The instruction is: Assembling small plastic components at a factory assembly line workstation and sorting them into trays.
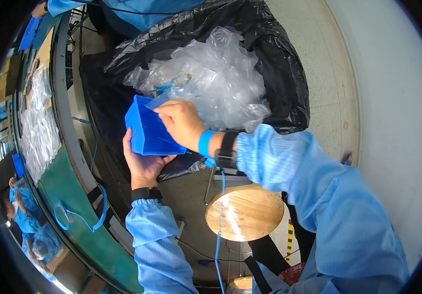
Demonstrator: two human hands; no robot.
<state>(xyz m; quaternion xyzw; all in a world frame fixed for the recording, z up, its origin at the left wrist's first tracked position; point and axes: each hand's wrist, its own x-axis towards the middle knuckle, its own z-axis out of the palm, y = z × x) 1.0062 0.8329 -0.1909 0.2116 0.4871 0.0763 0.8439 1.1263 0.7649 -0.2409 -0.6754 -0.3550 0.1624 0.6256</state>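
Note:
A blue plastic bin (pixel 140 128) is tilted over a large black plastic bag (pixel 284 63). My left hand (pixel 144 164) grips it from below, thumb up along its left side and fingers under its lower edge. At the bin's mouth is my right hand (pixel 182 121), its thumb and fingers pinched together. A thin, see-through bluish film shows by those fingertips, but I cannot make out for sure what they hold. Beyond them, crumpled clear plastic bags (pixel 220 73) fill the black bag, with a few blue scraps (pixel 164 87) among them.
A round wooden stool (pixel 244 211) stands below my right forearm. Along the left runs a green workbench (pixel 76 196) with clear plastic bags (pixel 39 122) and a coiled blue cord (pixel 100 215). Another coiled cord (pixel 218 245) hangs from my right wrist. People in blue work nearby. A pale wall (pixel 392 98) rises at right.

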